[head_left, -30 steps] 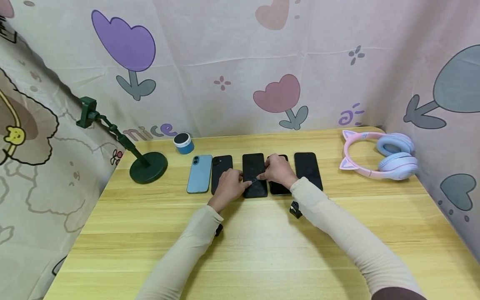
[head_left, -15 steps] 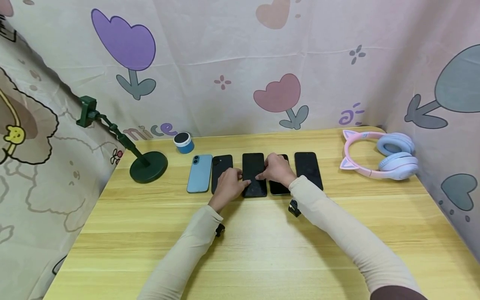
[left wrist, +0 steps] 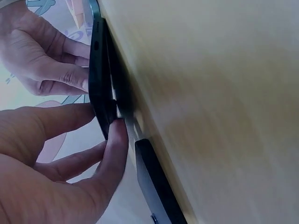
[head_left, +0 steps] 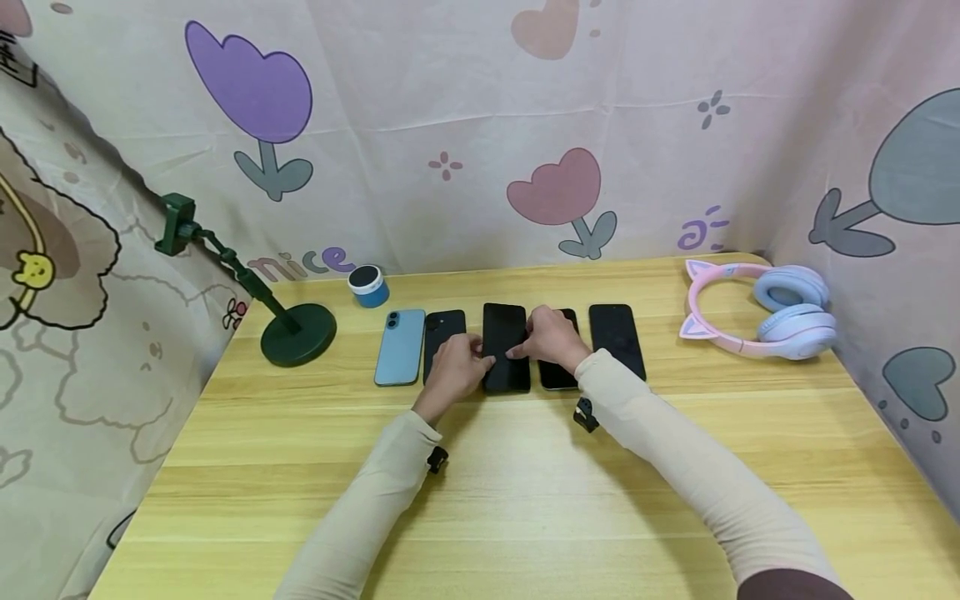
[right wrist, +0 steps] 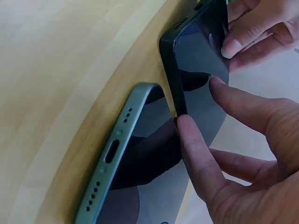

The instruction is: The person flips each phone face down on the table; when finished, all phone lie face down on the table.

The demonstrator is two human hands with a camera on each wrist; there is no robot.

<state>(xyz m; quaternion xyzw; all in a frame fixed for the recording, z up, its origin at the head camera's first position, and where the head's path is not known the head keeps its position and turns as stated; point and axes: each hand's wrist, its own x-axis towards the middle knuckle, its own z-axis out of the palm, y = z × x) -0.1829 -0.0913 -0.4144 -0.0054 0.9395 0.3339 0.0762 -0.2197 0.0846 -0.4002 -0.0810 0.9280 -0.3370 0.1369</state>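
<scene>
A black phone (head_left: 502, 325), screen up, is the middle one of a row on the table. My left hand (head_left: 454, 368) pinches its left edge, thumb on the screen side. Opposite, my right hand (head_left: 557, 340) grips the right edge, with one fingertip on the glass and another along the side in the right wrist view. The left wrist view shows the held phone (left wrist: 99, 70) tilted, a gap beneath it. Left of it lies a dark phone (head_left: 438, 333), back up, partly hidden by my left hand. A pale-green-edged phone (right wrist: 117, 140), screen up, lies under my right hand.
A light-blue phone (head_left: 399, 348) ends the row at left, a black phone (head_left: 617, 337) at right. Behind stands a blue jar (head_left: 368, 287). A green stand (head_left: 298, 335) is at far left, cat-ear headphones (head_left: 795, 321) at right. Patterned cloth (head_left: 420, 100) backs the table.
The middle phone has shifted slightly left and away from me, with both hands moving along with it. The other phones have stayed put.
</scene>
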